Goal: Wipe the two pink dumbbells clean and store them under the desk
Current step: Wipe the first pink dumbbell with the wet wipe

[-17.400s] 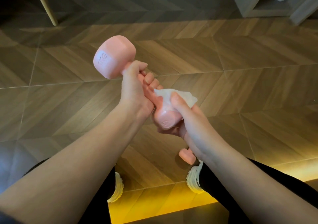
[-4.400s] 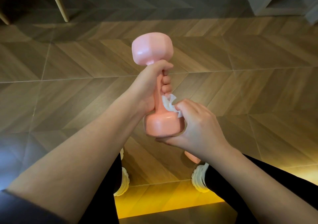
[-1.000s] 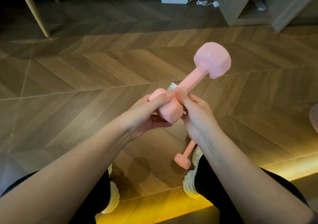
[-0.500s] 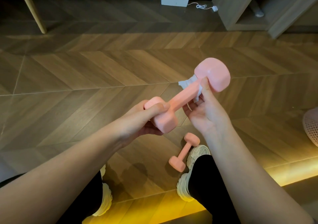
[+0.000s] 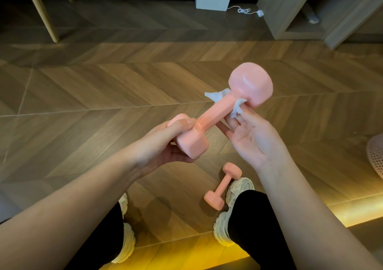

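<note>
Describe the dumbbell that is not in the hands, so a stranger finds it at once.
Start at the wooden floor, low in the view. A pink dumbbell lies there beside the right white shoe. Unlike its twin, no hand holds it.

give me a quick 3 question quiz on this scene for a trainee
1. True or false: the left hand grips the near head of the raised dumbbell.
2. Fill in: the second dumbbell lies on the floor beside the right ____.
3. The right hand holds the tissue: A) round the handle by the far head B) over the near head C) against the second dumbbell.
Key: 1 true; 2 shoe; 3 A.
</note>
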{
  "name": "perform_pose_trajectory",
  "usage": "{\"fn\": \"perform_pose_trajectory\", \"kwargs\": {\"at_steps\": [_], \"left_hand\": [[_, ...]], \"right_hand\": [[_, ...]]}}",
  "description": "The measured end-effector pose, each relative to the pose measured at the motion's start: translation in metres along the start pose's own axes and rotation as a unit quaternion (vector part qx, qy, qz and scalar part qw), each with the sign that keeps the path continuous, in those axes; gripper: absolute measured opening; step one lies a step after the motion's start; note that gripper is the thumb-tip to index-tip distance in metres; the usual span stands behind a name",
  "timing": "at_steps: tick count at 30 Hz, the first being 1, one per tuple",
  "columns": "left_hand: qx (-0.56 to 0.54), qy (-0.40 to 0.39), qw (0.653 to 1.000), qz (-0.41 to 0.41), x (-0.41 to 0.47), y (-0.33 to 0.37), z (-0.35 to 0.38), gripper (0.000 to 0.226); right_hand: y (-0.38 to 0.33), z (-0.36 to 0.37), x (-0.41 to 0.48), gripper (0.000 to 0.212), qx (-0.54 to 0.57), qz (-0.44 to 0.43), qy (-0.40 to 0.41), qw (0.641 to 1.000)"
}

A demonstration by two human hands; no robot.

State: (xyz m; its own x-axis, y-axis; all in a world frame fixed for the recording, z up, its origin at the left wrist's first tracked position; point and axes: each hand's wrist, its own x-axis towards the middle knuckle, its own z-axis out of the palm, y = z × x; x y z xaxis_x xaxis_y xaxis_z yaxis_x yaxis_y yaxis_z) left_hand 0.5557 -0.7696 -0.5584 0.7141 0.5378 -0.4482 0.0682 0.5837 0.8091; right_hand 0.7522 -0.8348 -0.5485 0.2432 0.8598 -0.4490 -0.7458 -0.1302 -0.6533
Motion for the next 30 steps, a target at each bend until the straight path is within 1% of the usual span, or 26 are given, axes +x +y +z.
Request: {"fn": "perform_pose_trajectory", "kwargs": {"at_steps": [1, 3, 5, 6, 8, 10, 12, 14, 16, 17, 19, 20, 21, 22, 23, 24, 26, 27, 28, 30], "left_hand": [[-0.001, -0.001, 1.0, -0.001, 0.0, -0.001, 0.001, 0.045], [-0.003, -0.012, 1.0, -0.005, 0.0, -0.003, 0.003, 0.046], [-0.001, -0.024, 1.0, -0.005, 0.0, -0.002, 0.005, 0.047], [0.001, -0.028, 1.0, -0.003, 0.0, -0.002, 0.006, 0.047], [0.004, -0.032, 0.999, 0.002, 0.002, -0.002, 0.005, 0.045], [0.005, -0.04, 0.999, 0.003, 0.001, -0.001, 0.004, 0.045], [0.03, -0.035, 0.999, 0.004, 0.0, -0.001, 0.003, 0.052], [0.076, 0.013, 0.997, 0.013, 0.001, -0.001, 0.005, 0.063], [0.167, 0.085, 0.98, 0.062, 0.002, -0.002, 0.007, 0.066], [0.232, 0.115, 0.961, 0.095, 0.003, -0.002, 0.008, 0.067], [0.336, 0.144, 0.917, 0.158, 0.004, -0.005, 0.008, 0.067], [0.361, 0.147, 0.903, 0.182, 0.004, -0.006, 0.007, 0.068], [0.369, 0.147, 0.897, 0.191, 0.005, -0.005, 0.006, 0.067], [0.361, 0.144, 0.903, 0.183, 0.006, -0.004, 0.006, 0.066], [0.334, 0.134, 0.919, 0.16, 0.007, -0.002, 0.006, 0.065], [0.286, 0.112, 0.943, 0.126, 0.008, 0.001, 0.007, 0.065], [0.148, 0.028, 0.988, 0.027, 0.01, 0.005, 0.008, 0.065], [0.079, -0.02, 0.996, -0.026, 0.01, 0.006, 0.008, 0.065], [0.02, -0.061, 0.995, -0.075, 0.01, 0.008, 0.007, 0.066], [-0.064, -0.113, 0.98, -0.149, 0.008, 0.012, 0.004, 0.07]], "right_hand": [[0.0, 0.001, 0.001, 0.036, -0.023, -0.002, 0.02, 1.0], [0.001, 0.002, 0.001, 0.05, -0.055, -0.001, 0.045, 0.997], [0.003, 0.003, 0.0, 0.061, -0.065, -0.002, 0.044, 0.997], [0.003, 0.004, 0.0, 0.059, -0.062, -0.007, 0.034, 0.998], [0.004, 0.006, 0.0, 0.048, -0.056, -0.023, 0.004, 0.998], [0.005, 0.008, -0.001, 0.042, -0.05, -0.05, -0.009, 0.997], [0.005, 0.008, -0.001, 0.043, -0.037, -0.073, 0.006, 0.997], [0.006, 0.01, -0.002, 0.047, -0.017, -0.074, 0.036, 0.996], [0.01, 0.012, -0.002, 0.055, 0.02, -0.06, 0.072, 0.995], [0.011, 0.012, -0.002, 0.056, 0.038, -0.054, 0.091, 0.994], [0.013, 0.012, -0.001, 0.049, 0.059, -0.049, 0.114, 0.99], [0.013, 0.012, -0.002, 0.048, 0.068, -0.047, 0.116, 0.99], [0.012, 0.012, -0.002, 0.051, 0.077, -0.049, 0.111, 0.99], [0.011, 0.012, -0.003, 0.056, 0.086, -0.056, 0.104, 0.989], [0.01, 0.011, -0.003, 0.059, 0.091, -0.064, 0.094, 0.989], [0.008, 0.011, -0.004, 0.06, 0.09, -0.071, 0.084, 0.99], [0.004, 0.011, -0.005, 0.061, 0.082, -0.078, 0.058, 0.992], [0.003, 0.012, -0.005, 0.058, 0.079, -0.078, 0.048, 0.993], [0.002, 0.012, -0.004, 0.054, 0.078, -0.078, 0.038, 0.993], [0.002, 0.011, -0.004, 0.047, 0.079, -0.08, 0.019, 0.993]]}}
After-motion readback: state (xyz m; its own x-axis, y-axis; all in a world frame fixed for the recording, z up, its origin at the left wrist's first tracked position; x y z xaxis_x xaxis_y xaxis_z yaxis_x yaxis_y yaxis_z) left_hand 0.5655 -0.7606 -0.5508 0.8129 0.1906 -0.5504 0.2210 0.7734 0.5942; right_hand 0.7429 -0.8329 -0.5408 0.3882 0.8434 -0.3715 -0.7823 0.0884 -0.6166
